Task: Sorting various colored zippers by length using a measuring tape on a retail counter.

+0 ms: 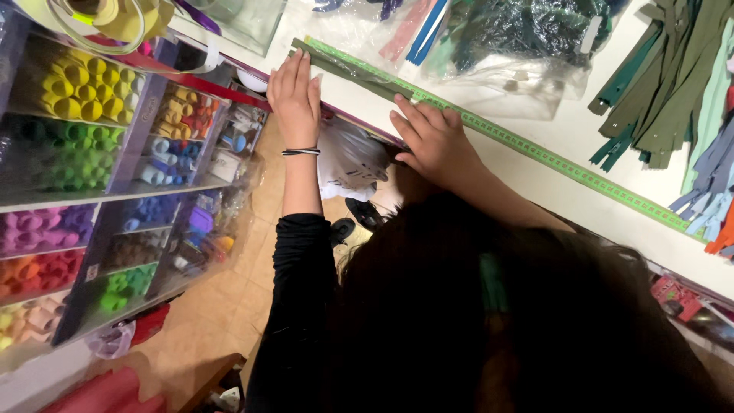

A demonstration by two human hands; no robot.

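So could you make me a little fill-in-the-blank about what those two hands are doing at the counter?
Both hands press a dark ___ zipper flat.
The zipper lies along a light green measuring ___ on the white counter.
The left hand wears a bracelet at its ___.
The right hand rests near the zipper's right end.

Missing: green; tape; wrist

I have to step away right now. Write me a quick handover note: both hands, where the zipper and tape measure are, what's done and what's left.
Left hand: flat, palm down, pressing one end of the dark green zipper onto the white counter.
Right hand: flat, fingers pinning the zipper's other end against the green tape measure.
Zipper lies stretched straight along the tape measure, which runs along the counter's front edge.
Done: zipper is laid out and aligned to the tape.
Left: its length apparently has yet to be read.
Nearby: more zippers piled at the counter's far right; shelves of coloured spools to the left.
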